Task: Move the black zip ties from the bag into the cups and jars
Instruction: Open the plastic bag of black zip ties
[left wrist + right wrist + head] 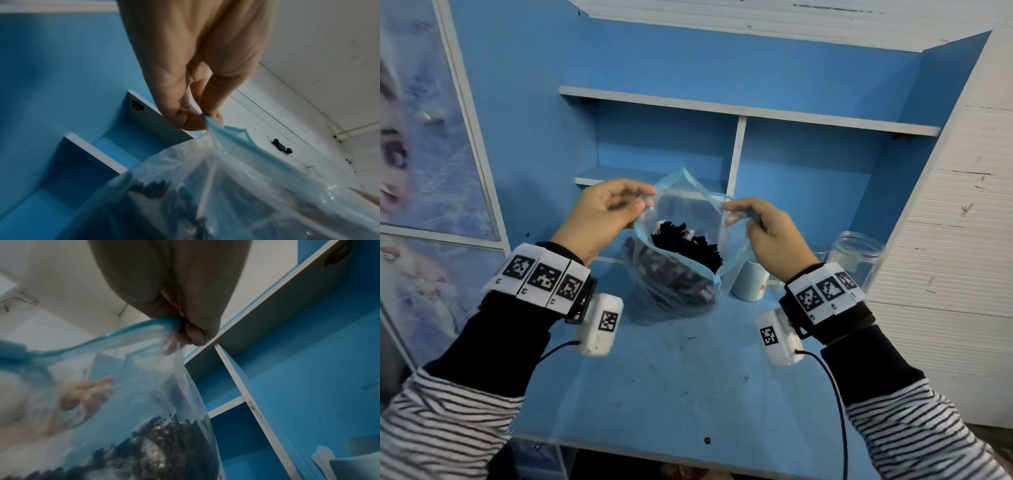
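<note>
A clear plastic bag (678,284) with a blue zip rim stands on the blue desk (671,383), its mouth pulled wide. A bundle of black zip ties (685,241) fills it. My left hand (643,202) pinches the left side of the rim, and the left wrist view shows that left hand (202,119) nipping the blue strip. My right hand (732,214) pinches the right side of the rim; the right hand (185,331) grips it in the right wrist view, with zip ties (160,439) below. A pale blue cup (750,281) stands right behind the bag, and a clear jar (859,255) stands further right.
A small clear glass (820,251) sits between the cup and the jar. Blue shelves (750,111) with a white divider (736,154) rise behind the desk. A poster panel (421,137) flanks the left, a white wall (969,205) the right.
</note>
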Available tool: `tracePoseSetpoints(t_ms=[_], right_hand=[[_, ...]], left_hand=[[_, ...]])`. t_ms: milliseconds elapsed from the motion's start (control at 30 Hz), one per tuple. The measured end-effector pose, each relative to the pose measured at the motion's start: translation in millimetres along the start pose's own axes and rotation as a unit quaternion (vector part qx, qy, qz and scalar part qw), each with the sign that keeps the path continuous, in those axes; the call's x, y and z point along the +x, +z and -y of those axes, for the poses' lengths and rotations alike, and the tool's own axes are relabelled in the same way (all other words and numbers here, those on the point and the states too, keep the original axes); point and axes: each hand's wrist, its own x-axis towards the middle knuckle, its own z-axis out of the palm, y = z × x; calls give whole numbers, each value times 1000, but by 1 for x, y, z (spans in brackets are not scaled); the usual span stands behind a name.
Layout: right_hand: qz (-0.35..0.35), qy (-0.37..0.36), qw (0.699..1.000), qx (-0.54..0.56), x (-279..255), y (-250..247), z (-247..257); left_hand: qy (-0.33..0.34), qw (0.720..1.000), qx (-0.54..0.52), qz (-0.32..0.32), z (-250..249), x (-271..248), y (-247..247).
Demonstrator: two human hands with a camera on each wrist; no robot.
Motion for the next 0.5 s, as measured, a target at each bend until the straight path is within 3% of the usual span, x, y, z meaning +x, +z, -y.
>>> tracePoseSetpoints(t_ms=[167,300,500], right_hand=[[65,68,995,-23,2,0,2],[73,39,991,-102,4,2,3],[59,-18,981,-183,8,5,-2]], left_hand=[[-56,997,58,-4,-1,3,-9],[-65,996,61,-9,1,-1,-2],[-13,977,213,14,7,-4,-1]])
